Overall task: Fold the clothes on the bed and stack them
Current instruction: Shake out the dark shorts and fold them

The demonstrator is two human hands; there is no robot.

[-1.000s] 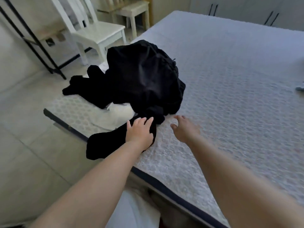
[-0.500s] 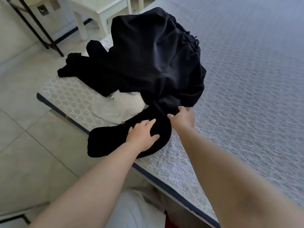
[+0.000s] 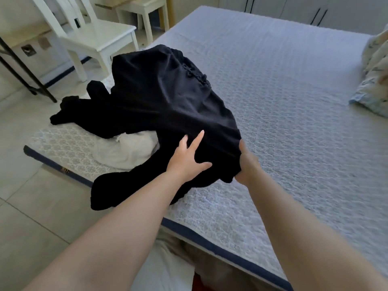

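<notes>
A heap of black clothes [image 3: 159,97] lies at the near left corner of the bed [image 3: 294,114], one dark end hanging over the mattress edge. A white garment [image 3: 123,150] shows beneath the heap. My left hand [image 3: 186,159] lies flat on the black fabric with its fingers spread. My right hand [image 3: 245,164] grips the right edge of the same black garment, its fingers tucked under the cloth and hidden.
White chairs [image 3: 94,38] stand on the tiled floor past the bed's left corner, beside a black metal frame [image 3: 25,74]. A patterned pillow [image 3: 373,80] rests at the right edge. The quilted bedspread stretches wide to the right of the heap.
My right hand went from touching the black heap to gripping its right edge. My left hand slid forward onto the fabric with its fingers spread. The garment is pulled flatter and wider.
</notes>
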